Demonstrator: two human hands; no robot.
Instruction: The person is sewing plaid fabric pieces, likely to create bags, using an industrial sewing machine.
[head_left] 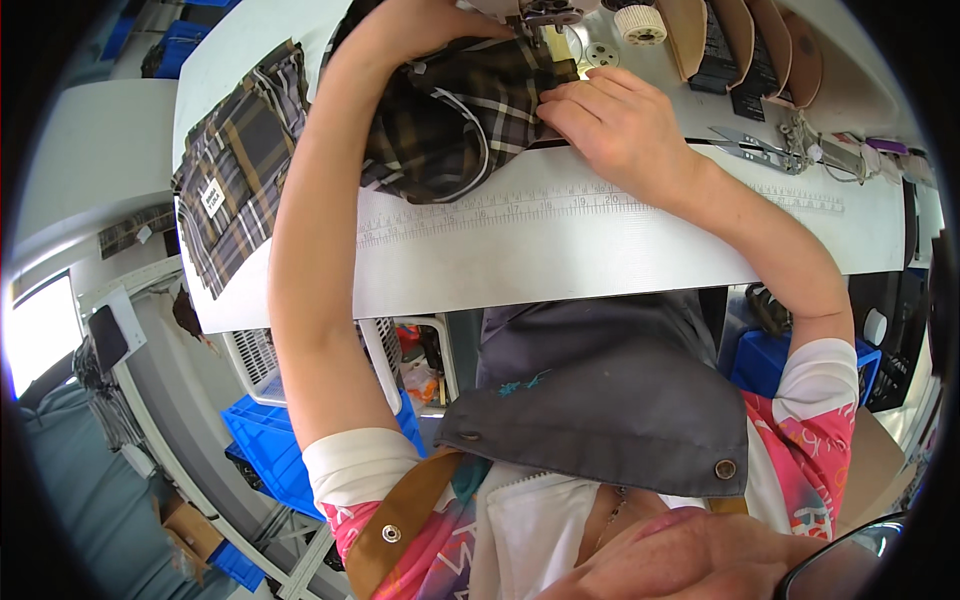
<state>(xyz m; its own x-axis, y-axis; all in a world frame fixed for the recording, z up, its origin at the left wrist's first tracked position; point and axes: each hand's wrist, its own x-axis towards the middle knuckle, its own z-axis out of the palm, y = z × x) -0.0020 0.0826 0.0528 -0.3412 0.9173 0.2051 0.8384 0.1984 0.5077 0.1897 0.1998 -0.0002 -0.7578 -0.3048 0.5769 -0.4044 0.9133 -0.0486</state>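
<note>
My left hand (425,30) grips dark plaid fabric (430,140) with white piping at the top centre, beside the sewing machine's presser foot (545,18). Its fingers are partly hidden at the top edge. My right hand (620,130) pinches the fabric's right edge just below the needle area. Folded plaid pieces (240,160) with a white label lie left of my left forearm on the white worktable (520,270), which has a ruler (460,215) along it.
Scissors (755,150), small tools and cardboard holders (740,55) sit at the right by the machine. Below the table are a white basket (255,360) and blue crates (270,445). A rail with hanging items (110,340) stands at the left.
</note>
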